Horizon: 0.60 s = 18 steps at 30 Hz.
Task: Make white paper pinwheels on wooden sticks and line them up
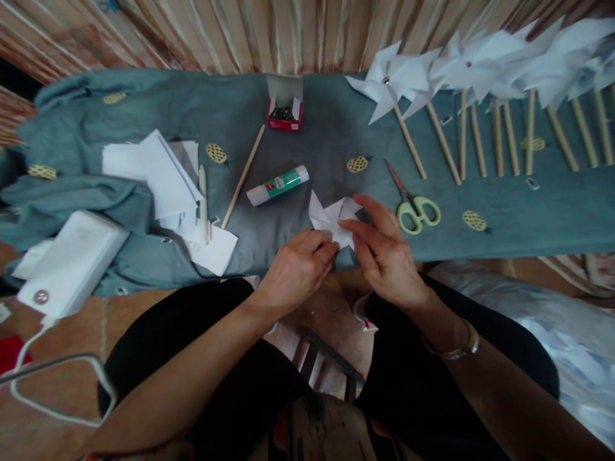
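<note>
Patterned clothing and the dark-clad knees lie nearest the camera, below the near edge of the cloth-covered tabletop. At about the middle of that near edge is a small white paper pinwheel, with no stick visible on it. The left hand has its thumb and fingers closed on the paper's near-left part. The right hand has its fingers partly spread; one fingertip touches near the paper's centre, another the far-right blade. Whether its thumb pinches the paper too, I cannot tell.

The step in hand looks like folding the blades inward and pressing them down. To my eye, the next move calls for steady pressure at the centre, so that the folds don't spring open.

Just beyond the paper lies a glue stick; nearer the far edge, an open red box holds small metal pieces. Green-handled scissors rest to the right of the right hand. A bare stick lies left of the glue, with stacked white paper beyond it. Pinwheels on sticks line up toward the far right corner.
</note>
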### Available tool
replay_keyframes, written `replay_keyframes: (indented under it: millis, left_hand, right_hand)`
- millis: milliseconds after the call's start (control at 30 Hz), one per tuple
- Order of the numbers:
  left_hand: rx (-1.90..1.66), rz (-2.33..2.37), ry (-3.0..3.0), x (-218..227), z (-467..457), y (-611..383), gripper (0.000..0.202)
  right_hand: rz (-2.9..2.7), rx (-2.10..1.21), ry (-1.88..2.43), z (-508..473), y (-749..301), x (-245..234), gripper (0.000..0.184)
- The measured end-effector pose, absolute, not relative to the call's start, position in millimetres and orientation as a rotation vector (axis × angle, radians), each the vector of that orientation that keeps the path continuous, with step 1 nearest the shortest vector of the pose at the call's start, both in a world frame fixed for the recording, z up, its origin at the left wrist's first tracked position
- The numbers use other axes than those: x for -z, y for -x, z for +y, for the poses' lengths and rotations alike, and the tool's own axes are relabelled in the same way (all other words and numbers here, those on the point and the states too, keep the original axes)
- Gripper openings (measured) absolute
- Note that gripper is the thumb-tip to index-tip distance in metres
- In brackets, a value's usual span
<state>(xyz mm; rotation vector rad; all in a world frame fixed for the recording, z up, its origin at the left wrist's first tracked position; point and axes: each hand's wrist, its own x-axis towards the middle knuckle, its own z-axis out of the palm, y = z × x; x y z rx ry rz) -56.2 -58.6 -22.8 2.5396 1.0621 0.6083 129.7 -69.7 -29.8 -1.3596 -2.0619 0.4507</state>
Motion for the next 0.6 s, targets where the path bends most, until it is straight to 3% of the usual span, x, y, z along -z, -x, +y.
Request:
replay_keyframes:
  millis: [200,600]
  left_hand:
    - [-0.633,1.041,-2.544,24,-58,57,0.018]
    - [-0.564,1.06,-2.536,23,-58,57,0.015]
  right_hand:
    - [-2.122,-0.415,1.387,-71,-128,29,0.046]
    - [-2.208,-0.319,1.435,-71,-119,39,0.034]
